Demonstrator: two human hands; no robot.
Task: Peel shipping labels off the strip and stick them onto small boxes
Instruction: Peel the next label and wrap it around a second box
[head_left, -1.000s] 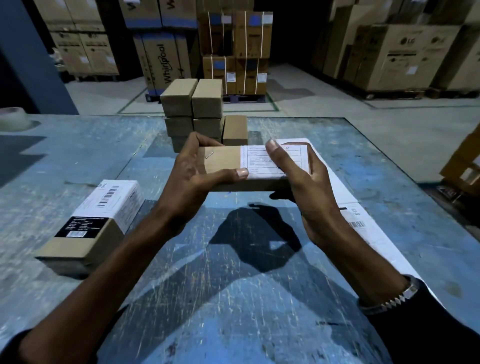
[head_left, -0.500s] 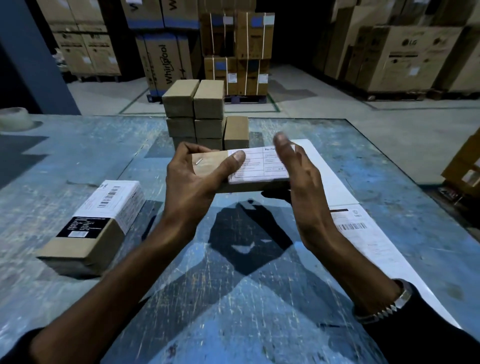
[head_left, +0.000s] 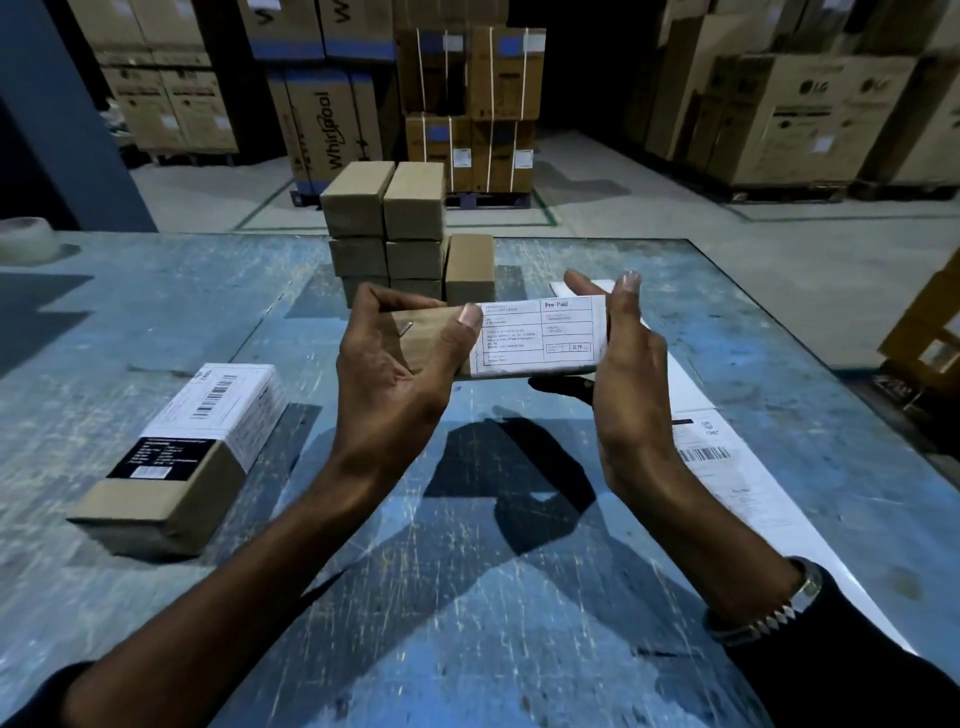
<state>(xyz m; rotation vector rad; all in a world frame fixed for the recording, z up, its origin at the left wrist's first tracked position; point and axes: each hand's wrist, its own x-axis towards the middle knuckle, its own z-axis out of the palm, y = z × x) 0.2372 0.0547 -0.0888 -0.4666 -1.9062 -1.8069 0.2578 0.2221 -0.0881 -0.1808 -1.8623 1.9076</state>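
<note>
While the left hand (head_left: 400, 379) grips a small brown box (head_left: 431, 340) at mid-frame, above the table (head_left: 467, 597), the box's long axis runs left to right across the picture, its right end a little higher than its left. Fingers curl over the far edge and the thumb presses the top face at the label's left border, so that hand is closed on the box. A white label (head_left: 540, 335) covers the right part of the top face, printed with ruled cells and the words "Pre Paid" near its upper right; its text reads upright to the viewer. A small pale mark sits on the bare cardboard at the left.

The right hand (head_left: 623, 395) stands edge-on at the box's right end, fingers straight and loosely spread, open; whether it touches the box cannot be told.

Right of centre, a white strip (head_left: 727, 467) lies on the table, running from behind the box toward the lower right, with a barcode showing. At lower left a labelled box (head_left: 176, 462) lies flat. Behind the hands, upper centre, stands a stack (head_left: 389, 228) of plain boxes.
</note>
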